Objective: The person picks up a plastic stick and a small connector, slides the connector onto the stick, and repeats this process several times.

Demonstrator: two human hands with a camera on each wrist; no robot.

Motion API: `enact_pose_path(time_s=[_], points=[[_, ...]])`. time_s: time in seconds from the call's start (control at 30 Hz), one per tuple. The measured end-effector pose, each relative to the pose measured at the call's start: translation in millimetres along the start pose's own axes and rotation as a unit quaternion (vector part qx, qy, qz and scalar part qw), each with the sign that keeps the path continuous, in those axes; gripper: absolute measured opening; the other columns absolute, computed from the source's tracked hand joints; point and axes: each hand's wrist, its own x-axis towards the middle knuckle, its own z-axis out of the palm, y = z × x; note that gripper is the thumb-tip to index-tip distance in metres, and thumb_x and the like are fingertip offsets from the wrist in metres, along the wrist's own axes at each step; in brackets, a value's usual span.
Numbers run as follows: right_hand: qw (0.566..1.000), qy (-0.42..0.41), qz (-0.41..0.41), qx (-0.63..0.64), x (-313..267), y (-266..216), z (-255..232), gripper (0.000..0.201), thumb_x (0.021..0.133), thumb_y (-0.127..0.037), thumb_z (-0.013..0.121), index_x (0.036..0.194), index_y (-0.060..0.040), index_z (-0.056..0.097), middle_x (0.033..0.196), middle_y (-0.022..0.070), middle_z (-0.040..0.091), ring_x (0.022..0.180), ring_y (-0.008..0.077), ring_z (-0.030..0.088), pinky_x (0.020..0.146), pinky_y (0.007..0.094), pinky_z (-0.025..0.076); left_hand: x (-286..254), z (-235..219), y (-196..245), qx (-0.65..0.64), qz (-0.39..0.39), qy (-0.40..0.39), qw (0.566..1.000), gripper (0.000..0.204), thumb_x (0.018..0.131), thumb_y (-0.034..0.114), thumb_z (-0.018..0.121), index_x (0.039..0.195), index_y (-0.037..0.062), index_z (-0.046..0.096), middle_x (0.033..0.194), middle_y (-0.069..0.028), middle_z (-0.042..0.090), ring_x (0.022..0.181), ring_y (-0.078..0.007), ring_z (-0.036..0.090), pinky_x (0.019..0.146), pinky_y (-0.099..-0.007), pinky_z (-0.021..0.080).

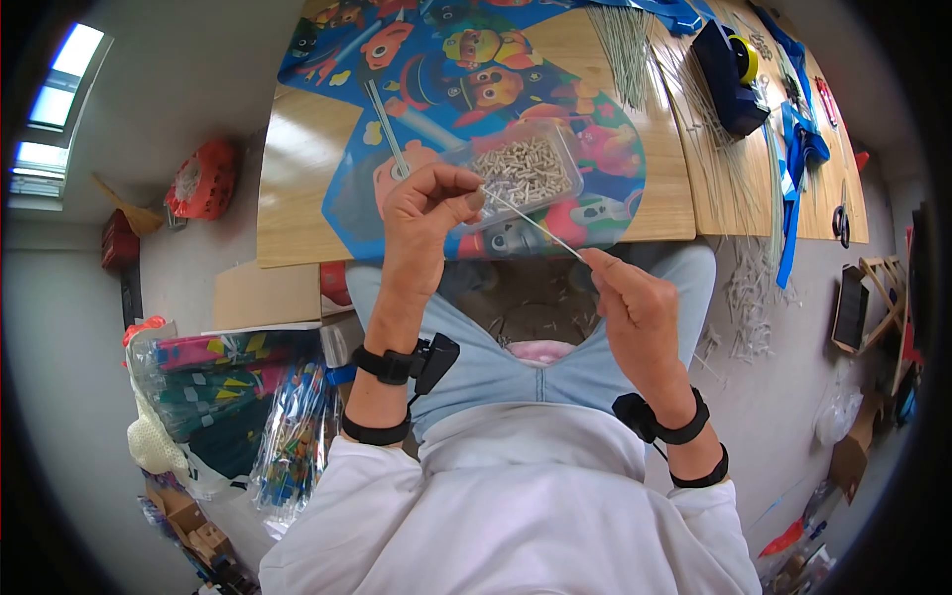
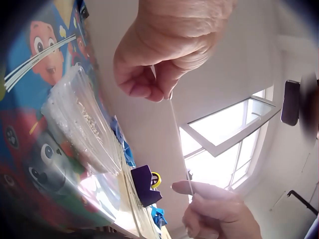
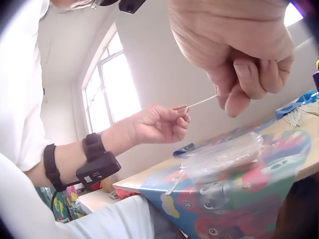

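A thin white strand (image 1: 533,222) runs straight and slanting between the two hands over the table's front edge. My left hand (image 1: 426,208) pinches its far end between thumb and fingers, beside a clear plastic tub (image 1: 574,177). Small whitish cylindrical pieces (image 1: 526,167) fill the tub. At the near end, my right hand (image 1: 635,302) pinches the strand with thumb and forefinger, above the lap. In the right wrist view the strand (image 3: 202,101) looks taut between the fingertips. Whether a small piece sits within the left fingertips I cannot tell.
A cartoon-printed mat (image 1: 362,203) covers part of the wooden table (image 1: 297,188). Several pale strands (image 1: 387,129) lie left of the tub. Bundled strands (image 1: 625,59), a tape dispenser (image 1: 729,84), blue ribbon (image 1: 793,188) and scissors (image 1: 841,223) are at the right.
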Motion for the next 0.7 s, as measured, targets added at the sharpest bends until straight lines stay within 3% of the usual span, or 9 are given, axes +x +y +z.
enact_pose_path(time_s=[0.3,0.7], points=[[1.0,-0.01,0.009,-0.01,0.1,-4.3,-2.9,0.03,0.082,0.005,0.064,0.109,-0.0047,0.07,0.069,0.0115,0.061,0.059,0.0278,0.06,0.053,0.0351,0.044,-1.4,-0.5,-0.4,-0.062,-0.047,0.001,0.997,0.014,0.087,-0.003,0.07,0.1,-0.0009,0.068,0.088,-0.007,0.069,0.074,-0.0137,0.064,0.068,-0.0237,0.054],[1.0,-0.002,0.007,-0.006,-1.6,-3.9,-0.9,0.028,0.083,0.004,0.063,0.109,-0.0036,0.07,0.069,0.0124,0.062,0.059,0.0289,0.06,0.053,0.0353,0.045,-1.5,-0.1,-2.1,-0.051,-0.036,0.003,0.998,0.014,0.086,-0.002,0.071,0.1,-0.0011,0.068,0.088,-0.0071,0.069,0.074,-0.0137,0.064,0.067,-0.0238,0.053]])
